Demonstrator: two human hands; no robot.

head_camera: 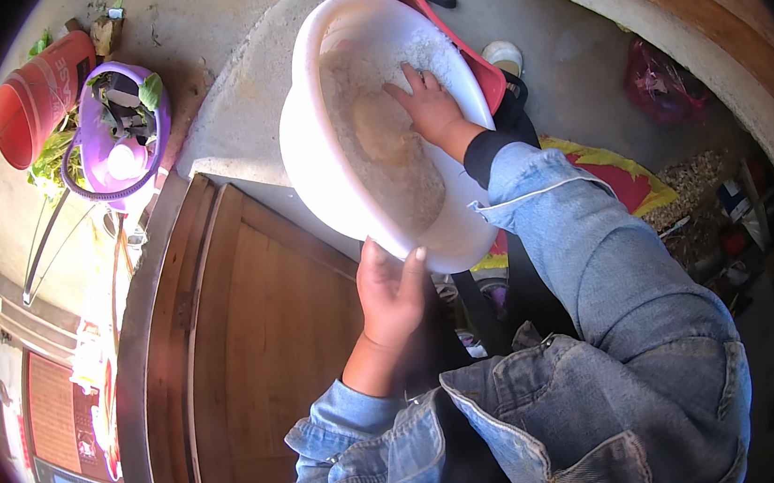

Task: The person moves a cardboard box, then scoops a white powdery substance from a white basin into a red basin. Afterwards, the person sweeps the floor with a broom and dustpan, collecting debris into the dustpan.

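Observation:
Before me a white plastic basin (309,143) is tilted, its mouth turned to the right. Pale, powdery material like flour or meal (368,66) coats its inside, with a smoother tan patch in the middle. My left hand (392,290) grips the basin's near rim, the thumb on top and the other fingers partly hidden. Inside the basin my right hand (433,106) has its fingers spread over the powder near the right wall; I see nothing held in it. Behind the basin's right side shows a red plastic basin or tray (490,75).
On the left stand a purple bucket (164,116) holding leaves and dark scraps, and a red bucket (42,94) lying tilted. A wooden door (285,351) is at lower left. To the right are a pink plastic bag (664,81), a red-yellow sack (617,178) and scattered chips (692,184).

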